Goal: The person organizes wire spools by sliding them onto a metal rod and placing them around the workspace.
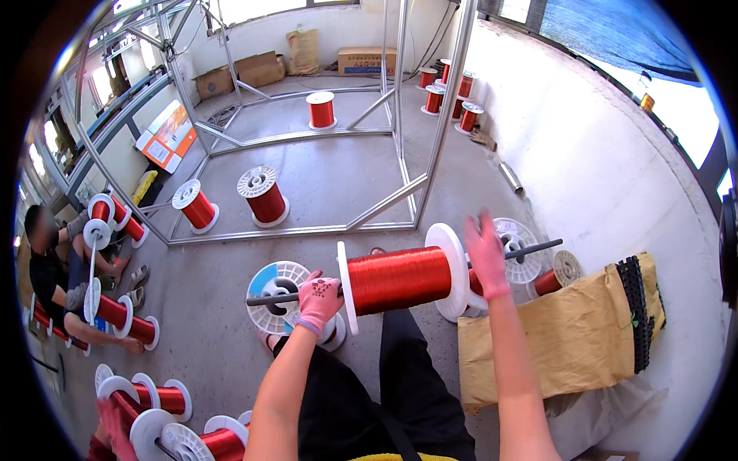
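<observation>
A large spool of red wire (396, 280) lies on its side in front of me, with white flanges at both ends. A dark rod (538, 248) runs through its core and sticks out on either side. My left hand (319, 300), in a pink glove, is closed around the rod just left of the spool. My right hand (486, 257), also gloved in pink and slightly blurred, is raised beside the right flange with its fingers stretched out. Below the rod's left end stands a white-flanged spool (280, 270); another white-flanged spool (516, 230) stands beneath its right end.
A metal frame (307, 230) stands ahead, with red wire spools (265, 201) inside it. A tan sack (538, 338) lies at the right, near the white wall. At the left sits a person (50, 269) among spools; another person's gloved hand (115, 430) shows lower left.
</observation>
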The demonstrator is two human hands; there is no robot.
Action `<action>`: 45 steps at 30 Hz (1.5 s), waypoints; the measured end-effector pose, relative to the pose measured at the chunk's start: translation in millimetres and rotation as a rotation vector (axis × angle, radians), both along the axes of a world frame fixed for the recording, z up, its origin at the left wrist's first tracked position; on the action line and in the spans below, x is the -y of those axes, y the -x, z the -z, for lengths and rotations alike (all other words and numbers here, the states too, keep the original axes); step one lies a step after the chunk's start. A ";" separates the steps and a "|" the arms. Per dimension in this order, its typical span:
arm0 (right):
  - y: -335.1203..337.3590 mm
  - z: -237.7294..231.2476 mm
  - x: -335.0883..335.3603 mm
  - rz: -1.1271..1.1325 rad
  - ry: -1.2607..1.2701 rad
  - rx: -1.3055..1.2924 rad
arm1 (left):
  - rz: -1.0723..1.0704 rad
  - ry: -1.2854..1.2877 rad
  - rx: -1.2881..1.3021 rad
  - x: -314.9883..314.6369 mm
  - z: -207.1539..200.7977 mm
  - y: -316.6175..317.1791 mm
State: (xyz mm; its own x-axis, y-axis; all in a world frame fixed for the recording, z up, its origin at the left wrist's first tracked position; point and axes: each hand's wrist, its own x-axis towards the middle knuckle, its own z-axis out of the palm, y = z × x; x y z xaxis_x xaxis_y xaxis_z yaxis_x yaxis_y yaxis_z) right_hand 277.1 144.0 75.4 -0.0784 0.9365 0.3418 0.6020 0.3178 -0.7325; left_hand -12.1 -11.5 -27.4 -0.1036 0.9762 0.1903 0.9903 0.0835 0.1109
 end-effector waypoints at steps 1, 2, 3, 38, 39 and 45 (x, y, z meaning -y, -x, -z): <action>19.8 -19.2 -7.9 0.028 0.046 0.180 | 0.003 -0.004 -0.002 -1.2 0.6 -0.3; 29.3 -24.5 -12.9 0.026 0.136 0.314 | 0.013 -0.009 0.000 -3.8 1.9 -3.5; 41.5 -23.9 -18.6 0.010 0.228 0.444 | 0.022 -0.015 0.007 -4.1 3.8 -2.9; -190.9 299.9 196.3 0.023 0.437 0.685 | 0.006 0.026 0.036 1.3 -4.5 -5.0; -192.9 298.4 186.4 0.061 0.385 0.623 | 0.001 0.060 0.038 -2.3 1.5 -3.3; -46.4 31.8 55.2 0.003 0.035 -0.332 | -0.043 0.038 0.039 7.1 5.0 7.0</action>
State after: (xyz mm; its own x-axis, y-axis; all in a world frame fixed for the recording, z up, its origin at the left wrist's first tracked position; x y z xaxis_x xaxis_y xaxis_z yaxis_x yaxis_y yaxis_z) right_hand 323.5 88.9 43.6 0.0347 0.9482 0.3159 0.3293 0.2876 -0.8994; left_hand -19.2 -18.6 -32.4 -0.1519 0.9772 0.1484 0.9808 0.1305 0.1450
